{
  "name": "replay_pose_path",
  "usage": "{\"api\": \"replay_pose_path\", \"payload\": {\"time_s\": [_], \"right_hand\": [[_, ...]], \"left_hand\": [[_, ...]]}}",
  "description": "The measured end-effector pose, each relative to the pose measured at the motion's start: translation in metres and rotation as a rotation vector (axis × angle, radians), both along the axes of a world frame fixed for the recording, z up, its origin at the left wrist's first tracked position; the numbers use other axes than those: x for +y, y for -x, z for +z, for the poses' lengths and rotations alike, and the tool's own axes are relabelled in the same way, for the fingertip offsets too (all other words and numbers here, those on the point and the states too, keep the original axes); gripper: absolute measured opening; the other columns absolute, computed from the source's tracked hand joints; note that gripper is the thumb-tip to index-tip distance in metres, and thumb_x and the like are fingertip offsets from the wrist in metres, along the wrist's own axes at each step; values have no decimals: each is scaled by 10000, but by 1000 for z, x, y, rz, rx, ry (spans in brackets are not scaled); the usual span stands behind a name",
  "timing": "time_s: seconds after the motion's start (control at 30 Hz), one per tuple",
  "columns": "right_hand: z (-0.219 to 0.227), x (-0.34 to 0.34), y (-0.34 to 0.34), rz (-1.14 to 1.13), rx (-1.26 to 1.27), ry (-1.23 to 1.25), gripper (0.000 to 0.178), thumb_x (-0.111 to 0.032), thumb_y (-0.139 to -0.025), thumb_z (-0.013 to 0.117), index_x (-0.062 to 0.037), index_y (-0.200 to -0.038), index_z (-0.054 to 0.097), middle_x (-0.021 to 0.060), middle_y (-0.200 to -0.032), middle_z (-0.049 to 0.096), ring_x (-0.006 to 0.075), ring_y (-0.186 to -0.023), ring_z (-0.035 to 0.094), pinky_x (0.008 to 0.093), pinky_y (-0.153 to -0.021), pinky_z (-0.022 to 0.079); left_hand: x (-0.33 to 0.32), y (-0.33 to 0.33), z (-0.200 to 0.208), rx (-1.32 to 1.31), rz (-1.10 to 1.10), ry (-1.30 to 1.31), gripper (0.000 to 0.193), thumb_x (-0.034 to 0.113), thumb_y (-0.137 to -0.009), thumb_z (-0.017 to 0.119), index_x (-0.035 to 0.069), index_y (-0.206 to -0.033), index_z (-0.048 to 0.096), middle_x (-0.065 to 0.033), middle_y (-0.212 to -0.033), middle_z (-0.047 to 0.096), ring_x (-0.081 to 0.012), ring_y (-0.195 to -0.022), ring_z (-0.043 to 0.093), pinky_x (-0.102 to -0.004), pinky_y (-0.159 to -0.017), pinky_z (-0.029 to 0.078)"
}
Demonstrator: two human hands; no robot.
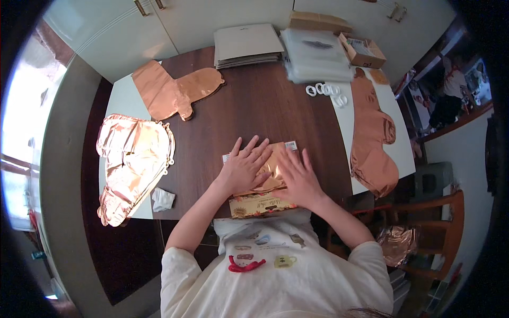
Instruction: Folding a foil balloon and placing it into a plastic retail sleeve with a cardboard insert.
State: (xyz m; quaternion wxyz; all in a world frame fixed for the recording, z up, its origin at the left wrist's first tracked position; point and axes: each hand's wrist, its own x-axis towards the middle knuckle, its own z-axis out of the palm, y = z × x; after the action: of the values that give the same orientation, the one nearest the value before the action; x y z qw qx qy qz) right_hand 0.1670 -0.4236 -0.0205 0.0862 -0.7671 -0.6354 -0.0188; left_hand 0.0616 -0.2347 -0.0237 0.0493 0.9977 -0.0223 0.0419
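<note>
At the near edge of the table, a folded copper-coloured foil balloon (pixel 272 183) lies on a printed cream packaging card (pixel 254 205). My left hand (pixel 245 167) is pressed flat on the foil's left side, fingers stretched out. Flat over its right side rests my right hand (pixel 298 177), its fingers spread. Both hands hide much of the foil and the card, and neither grips anything.
Stacks of flat copper foil balloons lie at the far left (pixel 169 91), near left (pixel 132 164) and right (pixel 369 138). White rings (pixel 323 89), clear plastic bags (pixel 313 53), grey cards (pixel 246 45) and an open box (pixel 362 51) stand behind. A crumpled white cloth (pixel 163 200) sits left.
</note>
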Motion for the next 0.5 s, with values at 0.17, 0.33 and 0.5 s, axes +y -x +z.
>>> {"api": "replay_pose_path", "payload": {"time_s": [0.17, 0.33, 0.5], "right_hand": [[5, -30, 37, 282, -8, -157, 395, -359, -765, 655, -125, -1082, 629, 21, -1239, 545, 158, -1209, 445, 507, -1067, 270], [-10, -43, 47, 296, -28, -319, 249, -224, -795, 608, -121, -1017, 656, 0, -1126, 614, 122, -1109, 530, 431, -1009, 342], [-11, -47, 55, 241, -34, -397, 187, -188, -792, 591, -115, -952, 658, -6, -1036, 630, 113, -1012, 567, 366, -931, 387]], "left_hand": [[-1, 1, 2, 17, 5, 1, 614, 482, -914, 388, 188, -1442, 279, -63, -1479, 292, -297, -1382, 217, -541, -1106, 121], [-2, 1, 5, 3, 0, 32, 620, 489, -910, 402, 187, -1439, 287, -63, -1477, 298, -310, -1376, 228, -552, -1101, 123], [-3, 1, 2, -2, 8, 34, 627, 505, -908, 398, 185, -1436, 292, -67, -1472, 306, -321, -1369, 241, -566, -1095, 123]]}}
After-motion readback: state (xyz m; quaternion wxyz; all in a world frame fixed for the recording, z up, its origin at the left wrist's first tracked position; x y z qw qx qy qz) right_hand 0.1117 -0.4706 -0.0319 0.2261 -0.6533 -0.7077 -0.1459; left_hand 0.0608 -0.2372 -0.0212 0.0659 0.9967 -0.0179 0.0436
